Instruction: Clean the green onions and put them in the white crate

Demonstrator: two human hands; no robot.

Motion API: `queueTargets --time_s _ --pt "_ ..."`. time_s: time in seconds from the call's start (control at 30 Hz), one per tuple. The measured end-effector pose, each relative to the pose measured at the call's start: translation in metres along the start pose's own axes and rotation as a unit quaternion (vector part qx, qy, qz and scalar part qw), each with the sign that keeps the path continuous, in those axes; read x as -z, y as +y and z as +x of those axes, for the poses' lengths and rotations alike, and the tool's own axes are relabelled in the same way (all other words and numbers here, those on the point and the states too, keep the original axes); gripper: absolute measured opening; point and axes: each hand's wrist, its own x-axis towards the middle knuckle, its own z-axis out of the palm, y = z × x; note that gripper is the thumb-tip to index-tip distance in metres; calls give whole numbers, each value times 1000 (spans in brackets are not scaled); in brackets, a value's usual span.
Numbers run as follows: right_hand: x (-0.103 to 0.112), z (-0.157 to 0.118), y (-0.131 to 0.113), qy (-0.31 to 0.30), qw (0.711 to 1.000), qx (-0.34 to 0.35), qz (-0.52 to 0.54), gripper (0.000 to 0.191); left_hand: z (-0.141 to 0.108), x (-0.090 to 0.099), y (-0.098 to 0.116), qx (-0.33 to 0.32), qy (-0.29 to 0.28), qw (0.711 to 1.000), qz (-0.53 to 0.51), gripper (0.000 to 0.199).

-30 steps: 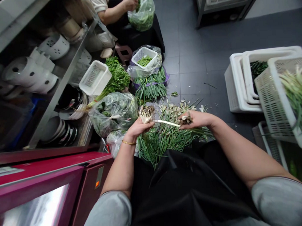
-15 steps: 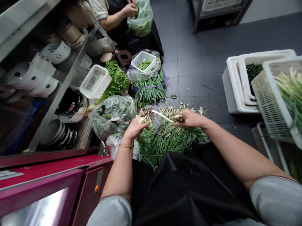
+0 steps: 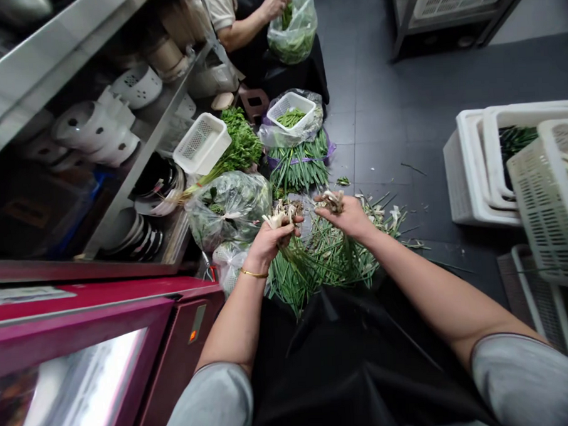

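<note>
My left hand (image 3: 265,246) is closed around a bunch of scallions (image 3: 275,221), their white ends sticking up past the fingers. Brownish roots show among the white ends, and green leaves hang below the hand. Apart from it, to the right, my right hand (image 3: 350,217) pinches a clump of pale, brownish scallion peelings (image 3: 333,201) at its fingertips. Beneath both hands a heap of loose scallions and trimmings (image 3: 342,254) lies on the floor, partly hidden by my black apron.
Left of the heap lie a plastic bag of leafy greens (image 3: 230,206) and a white basket (image 3: 202,144). Beyond are bundled green stalks (image 3: 301,165) and a co-worker's hand (image 3: 275,3) at a bag. White crates (image 3: 471,180) stand right; a metal shelf (image 3: 162,130) runs along the left.
The single scallion stretched out from my right hand no longer shows there; only peelings remain in it. More roots and white ends show at my left hand. The view has shifted.
</note>
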Motion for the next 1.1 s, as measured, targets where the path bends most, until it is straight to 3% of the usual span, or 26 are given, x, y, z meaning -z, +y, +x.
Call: queueTargets --time_s 0.2,0.4,0.57,0.67,0.8,0.93,1.0,1.1 --pt "-20 8 -15 -67 997 10 -49 24 -3 -8 -12 16 8 999 50 41" --pt "-22 10 -9 -157 981 -45 108 20 -7 -11 -12 30 -28 999 -14 49" --pt "-28 6 -7 -89 995 -23 -29 8 -3 -9 -19 18 -12 999 30 45" --pt "-24 6 -7 -88 994 -21 -52 8 -1 -5 -19 4 3 999 43 61" --pt "-1 11 0 -110 993 -41 -27 12 -3 4 -10 2 -19 999 39 83" --pt "27 20 9 -36 982 -83 -165 9 -6 12 -4 14 -68 996 58 73" --pt "29 20 8 -16 973 -85 -212 21 -5 12 -5 20 -69 994 77 69" --pt "12 13 -1 -77 986 -53 -137 43 0 3 -11 10 -52 994 96 79"
